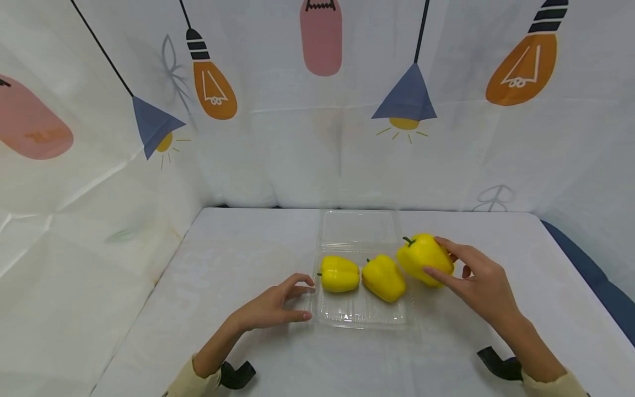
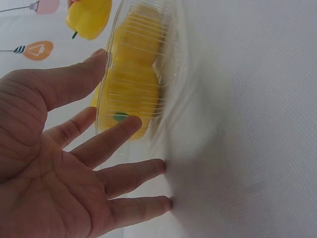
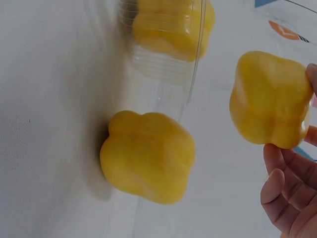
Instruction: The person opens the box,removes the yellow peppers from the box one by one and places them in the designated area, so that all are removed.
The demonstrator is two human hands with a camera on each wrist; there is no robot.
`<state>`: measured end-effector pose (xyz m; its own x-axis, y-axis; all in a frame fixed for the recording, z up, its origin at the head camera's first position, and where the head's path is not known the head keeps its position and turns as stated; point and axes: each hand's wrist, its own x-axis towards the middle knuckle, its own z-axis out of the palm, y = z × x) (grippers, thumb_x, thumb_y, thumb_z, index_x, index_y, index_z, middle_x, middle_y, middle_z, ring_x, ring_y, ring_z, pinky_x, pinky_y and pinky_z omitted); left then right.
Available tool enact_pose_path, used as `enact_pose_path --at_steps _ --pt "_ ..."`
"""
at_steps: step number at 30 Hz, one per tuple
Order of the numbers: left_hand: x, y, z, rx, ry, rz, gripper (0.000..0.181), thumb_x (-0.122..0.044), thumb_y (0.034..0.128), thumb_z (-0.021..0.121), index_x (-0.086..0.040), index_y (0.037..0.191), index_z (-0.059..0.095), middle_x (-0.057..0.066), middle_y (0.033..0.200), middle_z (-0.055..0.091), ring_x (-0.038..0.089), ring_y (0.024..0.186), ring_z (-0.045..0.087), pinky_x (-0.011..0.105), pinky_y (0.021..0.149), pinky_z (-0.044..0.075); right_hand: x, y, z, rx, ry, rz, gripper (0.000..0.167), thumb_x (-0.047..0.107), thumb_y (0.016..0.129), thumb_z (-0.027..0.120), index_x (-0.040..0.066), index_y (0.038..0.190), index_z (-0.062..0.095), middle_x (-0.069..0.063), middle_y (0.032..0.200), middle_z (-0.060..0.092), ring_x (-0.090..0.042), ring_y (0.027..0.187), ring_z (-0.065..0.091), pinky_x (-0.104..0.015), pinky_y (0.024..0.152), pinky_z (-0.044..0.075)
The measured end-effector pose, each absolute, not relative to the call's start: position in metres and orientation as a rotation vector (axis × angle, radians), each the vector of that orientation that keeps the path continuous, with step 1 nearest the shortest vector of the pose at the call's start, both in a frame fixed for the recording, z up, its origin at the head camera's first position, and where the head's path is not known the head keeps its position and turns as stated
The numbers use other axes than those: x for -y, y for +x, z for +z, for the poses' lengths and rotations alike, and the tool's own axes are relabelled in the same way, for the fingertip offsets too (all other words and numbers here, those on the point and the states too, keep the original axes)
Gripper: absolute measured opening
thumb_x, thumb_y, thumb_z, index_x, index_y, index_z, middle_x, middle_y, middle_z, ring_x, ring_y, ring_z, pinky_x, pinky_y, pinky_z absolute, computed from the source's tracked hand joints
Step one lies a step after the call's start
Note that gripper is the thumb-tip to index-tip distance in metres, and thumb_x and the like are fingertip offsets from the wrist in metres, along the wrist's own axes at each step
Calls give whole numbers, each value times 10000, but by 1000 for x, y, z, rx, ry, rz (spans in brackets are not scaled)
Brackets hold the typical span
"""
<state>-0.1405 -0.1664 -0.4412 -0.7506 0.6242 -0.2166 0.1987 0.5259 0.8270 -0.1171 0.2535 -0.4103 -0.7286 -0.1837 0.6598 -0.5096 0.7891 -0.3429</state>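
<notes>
A clear plastic clamshell container [image 1: 342,317] lies with its lid [image 1: 359,226] folded back. Two yellow bell peppers, a left one [image 1: 339,274] and a right one [image 1: 383,278], lie inside. My left hand [image 1: 270,306] is at the container's left side, its thumb and fingers spread along the wall in the left wrist view. My right hand [image 1: 483,281] pinches a third yellow bell pepper [image 1: 421,255] between thumb and fingers, raised right of the container. Another yellow bell pepper [image 3: 148,156] sits on the table below it, largely hidden from the head view.
The white-covered table [image 1: 238,242] reaches back to a white curtain [image 1: 297,154] printed with lamps and bulbs. Black straps [image 1: 238,376] hang at both wrists. Dark blue material [image 1: 585,259] shows beyond the table's right edge.
</notes>
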Motion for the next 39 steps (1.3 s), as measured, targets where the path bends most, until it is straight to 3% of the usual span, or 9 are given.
enact_pose_path --at_steps 26,39 --pt "167 -140 -440 -2270 644 1144 592 -309 896 746 -249 1371 397 -10 1413 548 251 1361 429 605 1054 336 -287 -121 -410 2348 264 749 654 99 710 896 98 1312 639 -114 948 680 11 812 446 -50 657 353" --pt "167 -140 -440 -2273 630 1134 593 -319 897 744 -256 1372 396 -7 1417 545 261 1366 420 613 1056 328 -305 -121 -406 2386 85 759 619 196 761 876 110 1323 631 -166 986 690 46 830 450 -29 678 322"
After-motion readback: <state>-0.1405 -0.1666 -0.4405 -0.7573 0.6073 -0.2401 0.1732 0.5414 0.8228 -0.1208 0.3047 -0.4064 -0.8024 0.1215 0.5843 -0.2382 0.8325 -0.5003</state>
